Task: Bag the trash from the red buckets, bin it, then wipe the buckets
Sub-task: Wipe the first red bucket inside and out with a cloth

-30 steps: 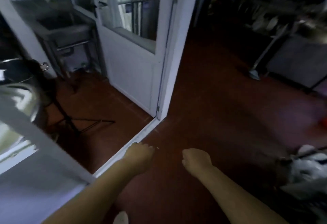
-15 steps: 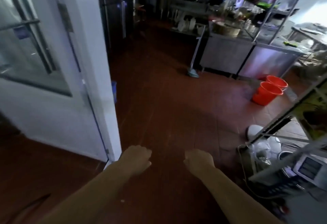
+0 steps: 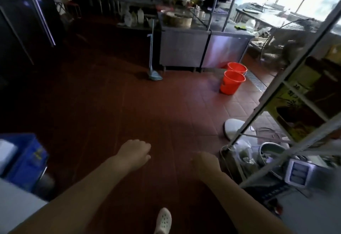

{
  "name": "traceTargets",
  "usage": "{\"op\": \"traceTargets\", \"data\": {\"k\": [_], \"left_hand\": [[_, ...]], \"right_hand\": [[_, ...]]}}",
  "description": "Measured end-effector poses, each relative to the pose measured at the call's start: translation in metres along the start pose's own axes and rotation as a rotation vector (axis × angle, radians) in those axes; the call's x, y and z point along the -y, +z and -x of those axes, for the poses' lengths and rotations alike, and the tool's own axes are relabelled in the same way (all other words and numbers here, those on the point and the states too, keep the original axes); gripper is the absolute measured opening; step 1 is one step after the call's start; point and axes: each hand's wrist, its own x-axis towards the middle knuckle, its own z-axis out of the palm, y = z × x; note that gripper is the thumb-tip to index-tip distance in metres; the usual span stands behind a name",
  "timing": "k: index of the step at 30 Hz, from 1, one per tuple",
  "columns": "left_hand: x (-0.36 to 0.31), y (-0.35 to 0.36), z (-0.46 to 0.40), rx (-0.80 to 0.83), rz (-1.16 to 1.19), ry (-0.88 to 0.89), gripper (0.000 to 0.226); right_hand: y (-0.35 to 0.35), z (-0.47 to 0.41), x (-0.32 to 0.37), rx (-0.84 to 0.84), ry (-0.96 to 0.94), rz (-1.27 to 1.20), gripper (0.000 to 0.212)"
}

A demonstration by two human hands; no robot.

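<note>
Two round red plastic buckets (image 3: 232, 81) stand touching on the matte red-brown tiled floor (image 3: 114, 104), just beside a brushed-steel cabinet (image 3: 184, 49). The left hand (image 3: 134, 151) and right hand (image 3: 205, 160) hang well short of them, fingers curled under, holding nothing.

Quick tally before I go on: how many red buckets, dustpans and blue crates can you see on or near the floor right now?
Red buckets: 2, the near bucket and the far bucket
Dustpan: 1, the long-handled dustpan
Blue crate: 1, the blue crate
Total: 4
</note>
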Motion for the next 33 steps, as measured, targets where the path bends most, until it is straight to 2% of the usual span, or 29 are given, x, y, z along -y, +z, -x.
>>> {"op": "traceTargets", "data": {"k": [9,16,21,26,29,33], "left_hand": [[0.022,-0.06,-0.222,-0.005,0.03,-0.034,0.029],[0.046,-0.083,-0.392,0.043,0.084,0.001,0.03],[0.079,-0.105,-0.542,0.032,0.069,0.096,0.029],[0.103,-0.146,-0.695,0.046,0.012,0.185,0.03],[0.097,-0.168,-0.777,0.038,-0.026,0.253,0.03],[0.073,-0.176,-0.871,0.055,-0.028,0.352,0.031]], "right_hand": [[-0.075,-0.217,-0.082,0.039,-0.033,0.021,0.024],[-0.1,-0.364,-0.134,0.059,0.001,0.016,0.024],[-0.126,-0.485,-0.187,0.104,0.132,0.012,0.02],[-0.165,-0.597,-0.232,0.036,0.264,-0.004,0.019],[-0.181,-0.647,-0.257,-0.01,0.316,-0.027,0.02],[-0.188,-0.703,-0.299,0.024,0.41,-0.058,0.021]]}}
